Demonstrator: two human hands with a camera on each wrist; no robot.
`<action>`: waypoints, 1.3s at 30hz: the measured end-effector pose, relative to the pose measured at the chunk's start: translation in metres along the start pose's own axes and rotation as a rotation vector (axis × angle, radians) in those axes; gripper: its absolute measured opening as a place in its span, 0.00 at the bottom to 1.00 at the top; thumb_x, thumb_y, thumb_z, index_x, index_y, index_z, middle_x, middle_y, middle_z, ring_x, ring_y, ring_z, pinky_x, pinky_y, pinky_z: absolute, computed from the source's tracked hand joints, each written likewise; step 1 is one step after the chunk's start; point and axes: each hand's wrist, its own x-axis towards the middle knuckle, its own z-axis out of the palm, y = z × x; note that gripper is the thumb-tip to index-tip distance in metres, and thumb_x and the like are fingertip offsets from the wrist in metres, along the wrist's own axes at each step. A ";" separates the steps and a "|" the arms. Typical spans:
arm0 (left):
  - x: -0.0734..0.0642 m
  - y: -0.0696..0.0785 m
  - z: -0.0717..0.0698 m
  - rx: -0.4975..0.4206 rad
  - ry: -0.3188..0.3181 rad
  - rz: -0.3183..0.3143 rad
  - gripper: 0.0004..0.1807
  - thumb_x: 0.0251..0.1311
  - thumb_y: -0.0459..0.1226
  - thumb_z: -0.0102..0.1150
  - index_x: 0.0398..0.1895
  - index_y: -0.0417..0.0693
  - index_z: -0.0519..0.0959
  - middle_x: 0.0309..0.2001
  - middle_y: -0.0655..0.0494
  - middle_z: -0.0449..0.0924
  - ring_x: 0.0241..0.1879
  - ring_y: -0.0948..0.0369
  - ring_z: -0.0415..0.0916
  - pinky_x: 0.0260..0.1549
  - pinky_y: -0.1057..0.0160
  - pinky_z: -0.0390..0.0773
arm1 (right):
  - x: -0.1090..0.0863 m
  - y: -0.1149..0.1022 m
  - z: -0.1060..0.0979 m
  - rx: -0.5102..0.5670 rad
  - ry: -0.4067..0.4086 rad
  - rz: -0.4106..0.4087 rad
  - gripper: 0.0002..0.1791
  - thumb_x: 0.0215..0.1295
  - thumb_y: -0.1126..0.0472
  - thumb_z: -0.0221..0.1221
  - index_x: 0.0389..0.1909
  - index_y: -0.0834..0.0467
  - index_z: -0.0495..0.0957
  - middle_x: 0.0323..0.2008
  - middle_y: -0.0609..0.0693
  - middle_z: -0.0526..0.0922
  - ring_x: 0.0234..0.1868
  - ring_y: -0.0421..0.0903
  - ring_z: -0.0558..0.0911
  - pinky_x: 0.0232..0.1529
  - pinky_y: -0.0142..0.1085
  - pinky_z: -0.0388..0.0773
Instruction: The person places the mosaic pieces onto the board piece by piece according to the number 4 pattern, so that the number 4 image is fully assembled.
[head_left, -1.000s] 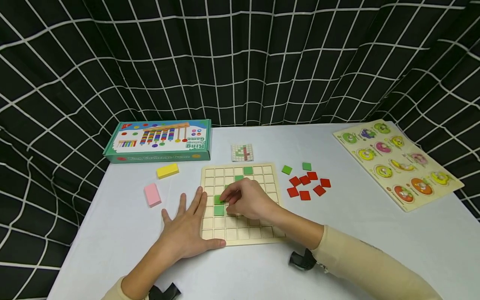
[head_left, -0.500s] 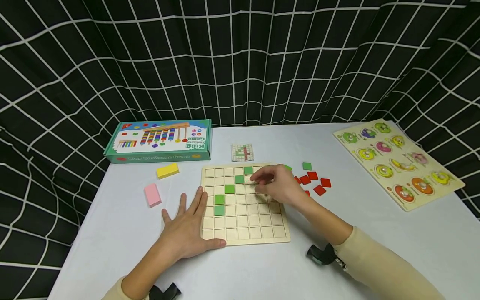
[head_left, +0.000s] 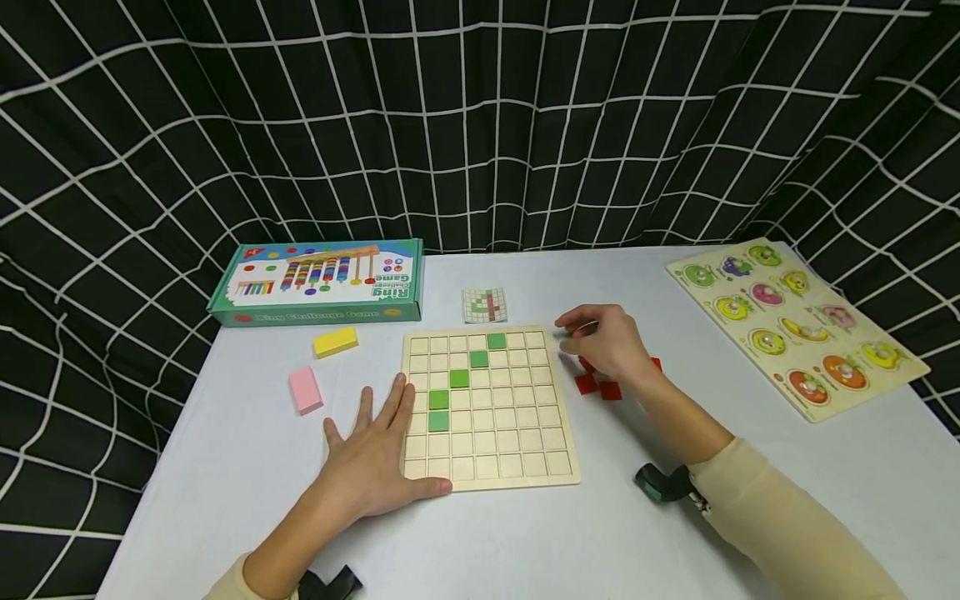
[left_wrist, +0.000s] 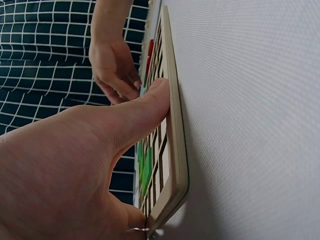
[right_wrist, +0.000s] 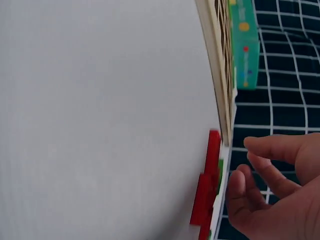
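Pale wooden board (head_left: pixel 517 467), marked out in small squares, lies flat on the white bench (head_left: pixel 480 554). Five green tiles (head_left: pixel 459 378) sit in its squares: two one above the other near the board's left side, three stepping diagonally up toward its far edge. The left hand (head_left: pixel 371 467) is spread wide at the board's near left corner, with its thumb resting on the near edge and fingertips touching the left edge.

Just off the board's right side, the right hand (head_left: pixel 607 337) is above loose red tiles (head_left: pixel 611 391), partly hiding them. Its fingers are bent, with a narrow gap between thumb and forefinger; no tile shows in its grasp. A green piece (right_wrist: pixel 221 172) peeks out behind the red ones.

Just beyond the board's far edge lies a small pattern card (head_left: pixel 485 306). Left of the board are a yellow block (head_left: pixel 335 342) and a pink block (head_left: pixel 305 391); a game box (head_left: pixel 322 283) lies beyond its far left corner. Well to the board's right is a fruit puzzle (head_left: pixel 776 313).
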 end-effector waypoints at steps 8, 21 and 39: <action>-0.001 0.000 0.001 0.007 0.003 -0.001 0.75 0.43 0.77 0.67 0.85 0.46 0.46 0.86 0.53 0.36 0.81 0.32 0.40 0.57 0.10 0.44 | 0.005 0.009 -0.004 -0.089 0.016 -0.016 0.16 0.60 0.69 0.64 0.51 0.63 0.86 0.43 0.59 0.86 0.45 0.53 0.81 0.40 0.35 0.78; -0.001 0.000 0.000 -0.013 0.002 0.001 0.74 0.43 0.75 0.68 0.85 0.45 0.48 0.86 0.52 0.38 0.81 0.32 0.40 0.58 0.10 0.45 | 0.010 0.011 -0.004 -0.183 0.000 -0.012 0.15 0.59 0.69 0.66 0.48 0.64 0.86 0.43 0.60 0.86 0.46 0.55 0.81 0.42 0.38 0.79; -0.003 0.001 -0.002 -0.015 0.004 0.002 0.74 0.44 0.75 0.69 0.85 0.45 0.47 0.86 0.52 0.38 0.81 0.31 0.40 0.58 0.10 0.44 | 0.004 0.001 -0.005 -0.113 -0.042 0.015 0.16 0.61 0.70 0.63 0.50 0.60 0.88 0.48 0.62 0.86 0.44 0.53 0.83 0.35 0.33 0.79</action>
